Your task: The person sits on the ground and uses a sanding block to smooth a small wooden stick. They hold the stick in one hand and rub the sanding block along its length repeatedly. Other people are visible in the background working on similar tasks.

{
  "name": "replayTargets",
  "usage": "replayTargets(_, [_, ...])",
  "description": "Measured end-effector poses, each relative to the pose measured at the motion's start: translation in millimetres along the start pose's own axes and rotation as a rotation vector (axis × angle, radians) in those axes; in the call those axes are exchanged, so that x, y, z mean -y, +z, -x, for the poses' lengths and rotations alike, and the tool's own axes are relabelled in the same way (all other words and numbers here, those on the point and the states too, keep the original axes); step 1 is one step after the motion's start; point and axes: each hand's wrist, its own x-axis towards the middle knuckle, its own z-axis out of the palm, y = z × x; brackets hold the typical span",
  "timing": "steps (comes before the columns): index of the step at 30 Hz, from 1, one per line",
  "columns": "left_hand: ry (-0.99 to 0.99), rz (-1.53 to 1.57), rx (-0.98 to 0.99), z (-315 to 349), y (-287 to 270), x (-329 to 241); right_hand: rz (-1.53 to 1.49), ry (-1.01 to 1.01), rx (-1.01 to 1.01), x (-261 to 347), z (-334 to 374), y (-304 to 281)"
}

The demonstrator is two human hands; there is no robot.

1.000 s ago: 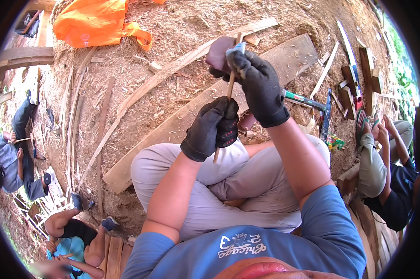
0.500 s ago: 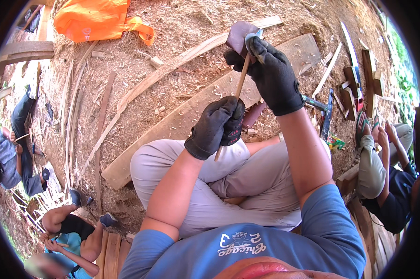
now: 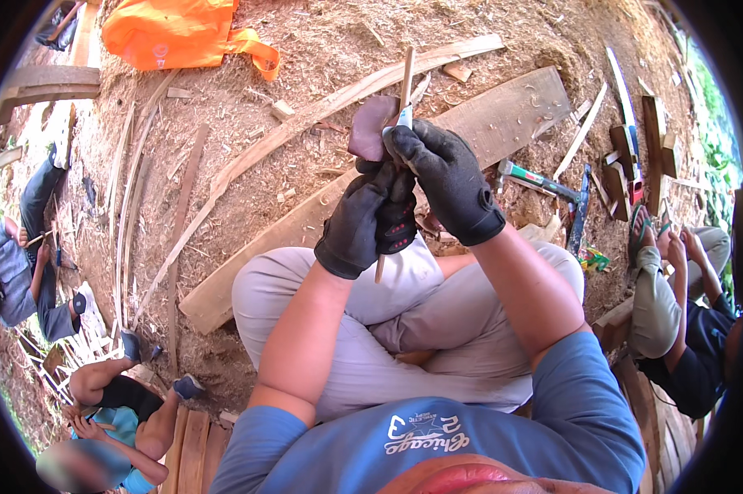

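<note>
Both of my hands wear black gloves and meet over a slim wooden stick above my crossed legs. The closed fingers of my left hand grip its lower part, and a short end shows below them. Higher up, my right hand pinches a pale blue-white piece wrapped against the stick. A dull purple-brown sheet, which looks like sandpaper, sticks out left of the stick. Whether the pale piece belongs to that sheet I cannot tell. My gloves hide the middle of the stick.
A broad plank and a long curved strip lie on ground strewn with shavings. To the right are a hammer and a handsaw. An orange bag lies far left. People sit at left, lower left and right.
My right hand has come down and left, nearer my left hand. More of the stick now projects above the gloves, and the purple-brown sheet has shifted left and down.
</note>
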Motion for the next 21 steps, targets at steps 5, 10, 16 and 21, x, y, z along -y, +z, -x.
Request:
replayTargets(5, [0.147, -0.361, -0.088, -6, 6, 1, 0.029, -0.054, -0.102, 9, -3, 0])
replayTargets(10, [0.593, -1.317, -0.288, -12, 8, 16, -0.207, -0.005, -0.256, 6, -16, -9])
replayTargets(16, [0.569, -1.473, -0.298, -10, 8, 27, -0.336, -0.076, -0.293, 4, -35, -50])
replayTargets(21, [0.516, -1.301, -0.192, -7, 4, 21, -0.574, -0.137, -0.212, 17, -39, -72])
